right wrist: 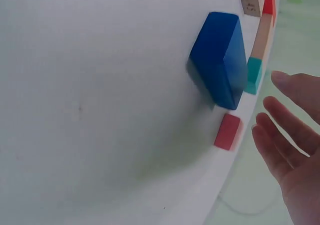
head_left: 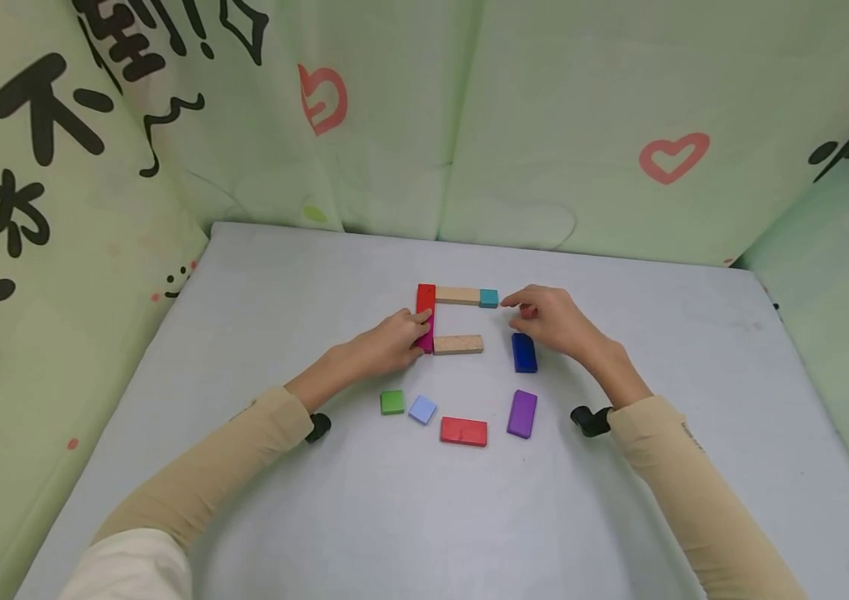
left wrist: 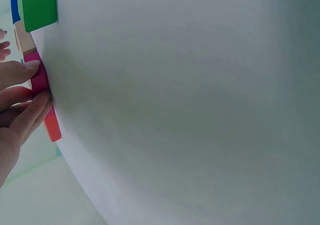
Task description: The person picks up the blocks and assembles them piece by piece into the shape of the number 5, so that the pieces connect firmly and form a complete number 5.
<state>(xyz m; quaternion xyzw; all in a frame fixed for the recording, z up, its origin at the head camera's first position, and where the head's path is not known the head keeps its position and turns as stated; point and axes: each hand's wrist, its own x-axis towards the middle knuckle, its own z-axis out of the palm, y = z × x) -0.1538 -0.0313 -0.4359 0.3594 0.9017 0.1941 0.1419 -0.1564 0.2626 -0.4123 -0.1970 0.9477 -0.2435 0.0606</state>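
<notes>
My left hand (head_left: 394, 342) grips a magenta block (left wrist: 40, 80) between thumb and fingers. That block lines up end to end with a red block (head_left: 426, 296). From this upright row two plain wooden blocks, an upper one (head_left: 457, 296) and a lower one (head_left: 458, 344), extend rightward. A teal block (head_left: 489, 298) sits at the upper one's far end. My right hand (head_left: 555, 321) is just right of the teal block, fingers spread and holding nothing. Beneath it, a small red block (right wrist: 227, 131) lies on the table, partly hidden by fingers in the head view.
A dark blue block (head_left: 524, 353) lies below my right hand. Nearer the front are a green block (head_left: 392, 402), a light blue block (head_left: 422, 410), a red rectangular block (head_left: 463, 432) and a purple block (head_left: 521, 414). Patterned green curtains (head_left: 544, 125) surround the white table (head_left: 394, 517).
</notes>
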